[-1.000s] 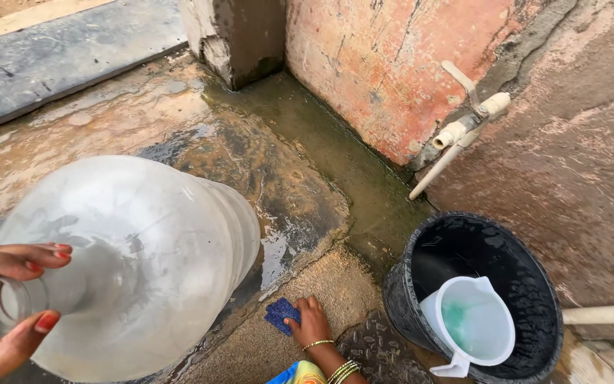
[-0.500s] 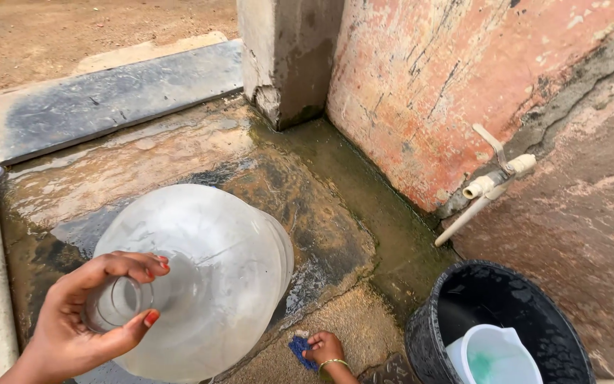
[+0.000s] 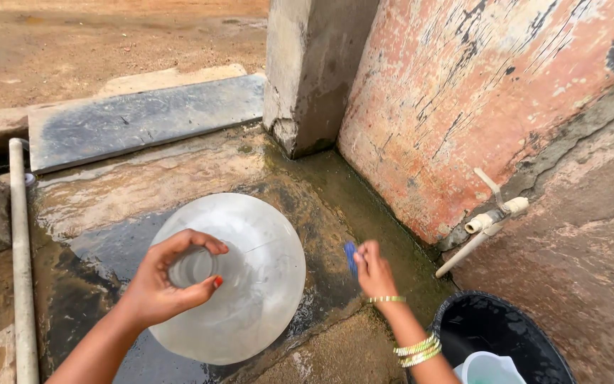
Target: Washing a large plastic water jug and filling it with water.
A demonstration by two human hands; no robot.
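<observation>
From the head camera we see our left hand [image 3: 161, 284] with its grip closed around the neck of the bottle [image 3: 239, 277], a large clear one standing on the wet slab [image 3: 151, 185]. Our right hand [image 3: 376, 270] is raised just beside the bottle, fingers pinched on a small blue cap [image 3: 350, 257]. A black bucket [image 3: 495, 331] sits near the white tap [image 3: 488, 217].

wet slab [image 3: 143, 192] open — wall [image 3: 477, 92], tap [image 3: 495, 213] (right) block
</observation>
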